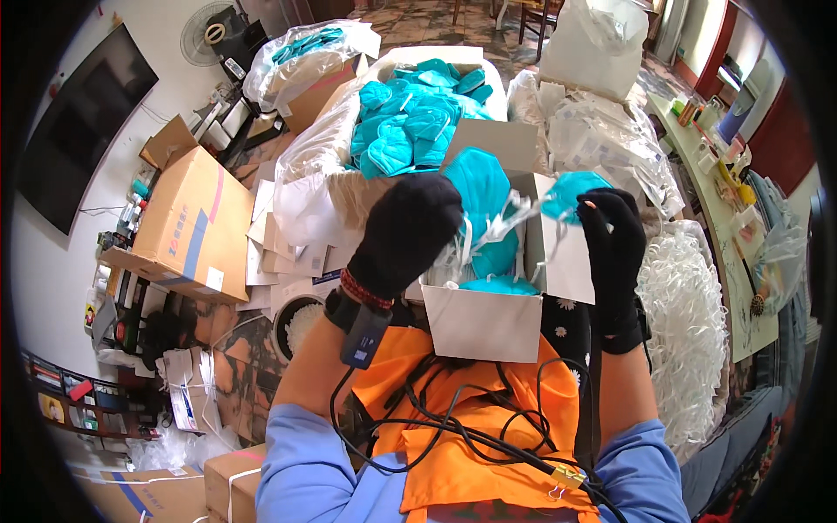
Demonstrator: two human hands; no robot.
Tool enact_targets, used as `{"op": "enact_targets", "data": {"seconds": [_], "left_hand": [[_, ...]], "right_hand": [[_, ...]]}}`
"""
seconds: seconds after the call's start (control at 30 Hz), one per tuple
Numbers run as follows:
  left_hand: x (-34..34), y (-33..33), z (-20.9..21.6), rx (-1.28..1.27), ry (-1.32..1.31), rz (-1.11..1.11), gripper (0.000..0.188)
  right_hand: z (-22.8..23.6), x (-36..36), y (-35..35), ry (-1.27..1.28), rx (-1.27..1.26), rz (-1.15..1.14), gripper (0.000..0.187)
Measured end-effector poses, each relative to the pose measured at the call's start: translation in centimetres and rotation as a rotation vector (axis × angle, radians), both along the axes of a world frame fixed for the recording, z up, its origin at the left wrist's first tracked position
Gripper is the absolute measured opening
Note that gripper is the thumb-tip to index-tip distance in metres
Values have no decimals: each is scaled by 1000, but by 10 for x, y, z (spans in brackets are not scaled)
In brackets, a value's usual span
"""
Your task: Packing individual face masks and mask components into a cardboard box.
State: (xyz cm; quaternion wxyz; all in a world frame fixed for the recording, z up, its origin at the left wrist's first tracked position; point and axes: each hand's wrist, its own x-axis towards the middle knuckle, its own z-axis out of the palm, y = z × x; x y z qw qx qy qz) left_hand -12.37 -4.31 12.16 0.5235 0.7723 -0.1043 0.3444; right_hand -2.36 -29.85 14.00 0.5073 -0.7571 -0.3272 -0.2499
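A teal mask (567, 196) is held at its right edge between the bent fingers and thumb of the black-gloved right hand (589, 207), which is closed to a pinch; it is poised in the air above the right flap of a small white box (482, 324), with the rest of that hand just beyond the flap's outer edge; the black-gloved left hand (418, 228) is curled almost into a fist above the box's left edge, its fingertips hidden, so what is gripped by it cannot be told; between the two hands, a taller teal mask (478, 187) is stood on end in the box, just beside the left hand, and white straps (501, 228) are strung across its front toward the right-hand mask; inside the box's front edge, another teal mask (499, 286) is seen lying low; beyond the box's back flap, a large plastic-lined carton (318, 139) is heaped with teal masks (418, 122); past its far left corner, more teal masks are held in a clear bag (305, 57); to the right, a container of clear plastic packets (610, 131) is placed, and nearer, a sack (697, 240) is filled with white strips (680, 322); to the left, white bits (303, 324) are contained in a round bucket (281, 336), near a brown carton (196, 231) whose flaps are folded outward.
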Motion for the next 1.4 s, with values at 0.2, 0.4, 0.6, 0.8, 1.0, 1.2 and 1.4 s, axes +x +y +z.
{"op": "enact_targets", "data": {"seconds": [0.2,0.4,0.6,0.8,1.0,1.2,1.4], "left_hand": [[-13,-15,25,827,-362,125,12],[-4,-10,9,634,-285,284,26],[-12,-20,-4,-712,217,-306,61],[-25,-37,-7,-637,397,-506,57],[-16,-40,-30,-451,348,-484,61],[-24,-64,-24,-581,519,-256,39],[-18,-61,-33,-467,365,-95,21]], "right_hand": [[-8,22,15,438,177,359,24],[-19,14,17,508,69,514,23],[-3,2,6,499,122,449,19],[2,-7,9,458,22,546,17],[-3,-9,10,525,31,509,9],[-22,-15,27,528,73,297,12],[-24,-7,27,293,47,145,60]]}}
